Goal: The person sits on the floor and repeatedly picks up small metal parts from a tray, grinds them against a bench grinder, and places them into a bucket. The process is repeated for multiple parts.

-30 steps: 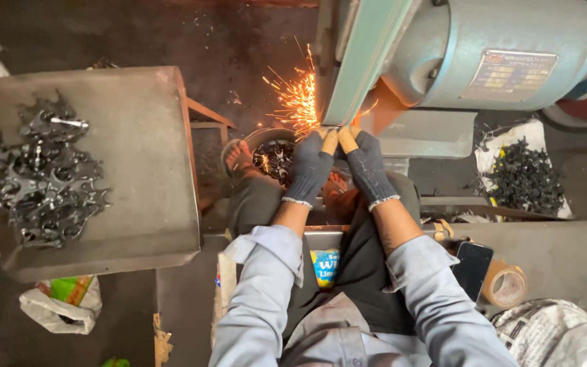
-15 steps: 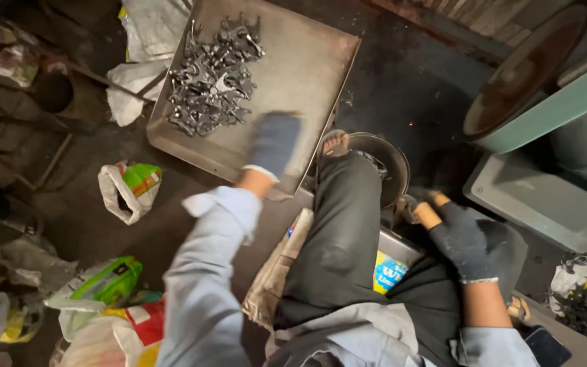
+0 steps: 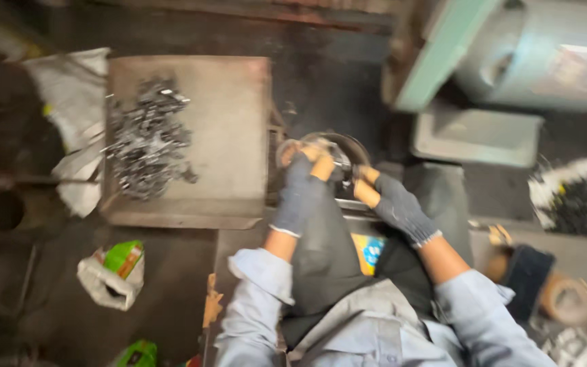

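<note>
Both my hands wear dark grey gloves with orange fingertips. My left hand (image 3: 300, 187) is above my left knee, its fingertips at the near rim of a round metal bowl (image 3: 356, 147). My right hand (image 3: 394, 204) is just right of it, its fingertips also pointing at the bowl. The picture is blurred, so I cannot make out whether either hand holds a small part. A flat metal tray (image 3: 232, 136) to the left carries a heap of small grey metal parts (image 3: 147, 139).
A green and grey bench grinder (image 3: 511, 54) stands at the top right. A second pile of dark metal parts (image 3: 579, 204) lies on white sheet at the right. A tape roll (image 3: 566, 299) sits near my right elbow. Bags with green packets (image 3: 120, 268) lie on the floor.
My hands left the sparking grinder; my left hand reached out over the parts tray and has come back to the bowl. My right hand rose to meet it. My head turned.
</note>
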